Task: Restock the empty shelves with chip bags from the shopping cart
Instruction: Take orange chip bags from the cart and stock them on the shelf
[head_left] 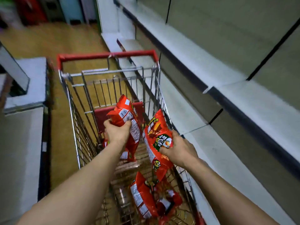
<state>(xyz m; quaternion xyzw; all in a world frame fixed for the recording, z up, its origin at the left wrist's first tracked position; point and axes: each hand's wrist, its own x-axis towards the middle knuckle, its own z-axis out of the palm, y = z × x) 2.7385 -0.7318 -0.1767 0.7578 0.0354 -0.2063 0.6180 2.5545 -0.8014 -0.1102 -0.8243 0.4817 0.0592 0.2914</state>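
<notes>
Left hand (pixel 117 131), fingers (pixel 108 122) curled round a red chip bag (pixel 128 116) in the shopping cart (pixel 107 55), long axis pointing away, second chip bag (pixel 155 135) just right, angled likewise, gripped by right hand (pixel 177 151), more bags (pixel 142 197) on cart floor

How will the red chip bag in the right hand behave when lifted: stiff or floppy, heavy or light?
Probably floppy: the chip bag sags below the right hand. Likely light for its size, since one hand alone holds it up. Its glossy film looks slippery, so it may slide.
</notes>
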